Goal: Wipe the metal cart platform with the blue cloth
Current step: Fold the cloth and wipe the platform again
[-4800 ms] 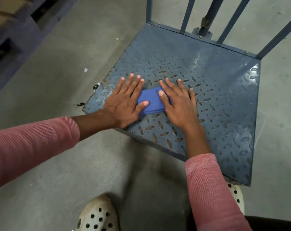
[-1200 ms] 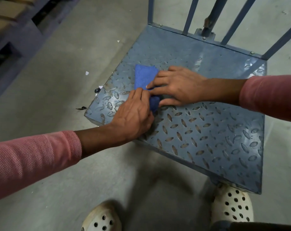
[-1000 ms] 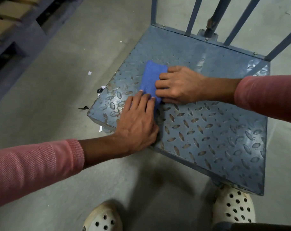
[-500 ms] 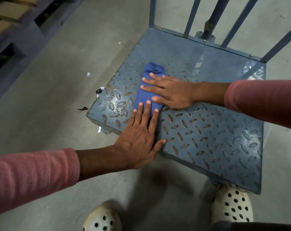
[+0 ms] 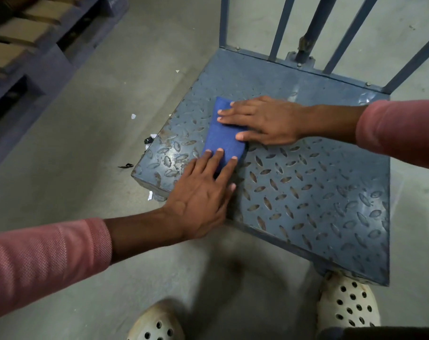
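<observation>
A folded blue cloth (image 5: 223, 138) lies flat on the blue-grey metal cart platform (image 5: 306, 187), near its left front corner. My left hand (image 5: 201, 192) comes in from the lower left, its straight fingers pressing the cloth's near end. My right hand (image 5: 262, 121) reaches across from the right, fingers flat on the cloth's far end, thumb along its right edge. The platform has raised tread marks with rusty wear.
Upright blue bars (image 5: 282, 28) fence the platform's far edge. A wooden pallet rack (image 5: 29, 45) stands at the upper left. Scraps of litter (image 5: 135, 133) lie on the concrete floor beside the cart. My two perforated white shoes (image 5: 348, 305) stand by the near edge.
Both hands went from curled on the bunched cloth to flat fingers on it. The cloth now lies smoothed into a neat rectangle in about the same place.
</observation>
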Action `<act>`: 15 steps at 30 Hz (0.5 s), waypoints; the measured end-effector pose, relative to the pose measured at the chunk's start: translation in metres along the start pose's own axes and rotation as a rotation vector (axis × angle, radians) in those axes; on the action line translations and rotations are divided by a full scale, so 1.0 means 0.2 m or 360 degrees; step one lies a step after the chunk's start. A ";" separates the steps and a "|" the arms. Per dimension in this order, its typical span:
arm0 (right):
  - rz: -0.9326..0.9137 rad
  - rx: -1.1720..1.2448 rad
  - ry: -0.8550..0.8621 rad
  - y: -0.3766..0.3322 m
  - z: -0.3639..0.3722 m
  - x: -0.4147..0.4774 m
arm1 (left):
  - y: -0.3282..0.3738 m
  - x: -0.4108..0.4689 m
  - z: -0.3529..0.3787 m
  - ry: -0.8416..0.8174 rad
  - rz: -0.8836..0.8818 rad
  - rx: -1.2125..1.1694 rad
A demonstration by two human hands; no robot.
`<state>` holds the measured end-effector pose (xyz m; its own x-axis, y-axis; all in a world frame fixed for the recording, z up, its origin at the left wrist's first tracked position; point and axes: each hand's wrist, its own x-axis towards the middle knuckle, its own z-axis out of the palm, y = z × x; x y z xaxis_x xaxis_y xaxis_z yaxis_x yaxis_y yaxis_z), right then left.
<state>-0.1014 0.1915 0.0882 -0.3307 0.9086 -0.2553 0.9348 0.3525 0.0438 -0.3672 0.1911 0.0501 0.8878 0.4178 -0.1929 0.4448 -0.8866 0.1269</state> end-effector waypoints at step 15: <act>-0.0175 0.0055 0.0062 -0.01 0.04 0.08 | -0.01 0.17 -0.01 -0.0166 -0.0093 0.0191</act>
<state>-0.1074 0.2036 0.0764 -0.4357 0.8731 -0.2189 0.8962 0.4433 -0.0158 -0.3373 0.2079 0.0460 0.8411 0.4520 -0.2970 0.4723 -0.8814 -0.0036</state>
